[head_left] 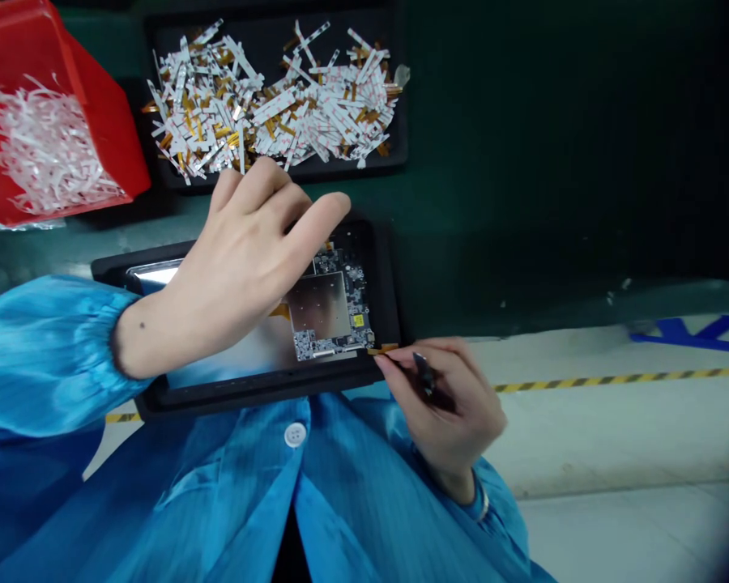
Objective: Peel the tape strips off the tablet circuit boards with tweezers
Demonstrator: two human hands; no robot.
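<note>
In the head view a device with its circuit board (355, 291) bare lies in a black tray (389, 300). My left hand (249, 235) hovers over the board and the device's screen side, thumb stretched out and fingers bent; their tips are partly hidden. At the board's lower right corner, my right hand (449, 397) pinches a small orange flex cable (382, 350) between thumb and forefinger. A dark slim tool (425, 374) also sits in that hand, its kind unclear.
Beyond my left hand is a black tray (276, 174) heaped with white and orange flex strips (334, 105). A red bin (106, 113) at the far left holds white curled scraps (49, 150). The green tabletop (522, 162) stretches right; its near edge drops to the floor.
</note>
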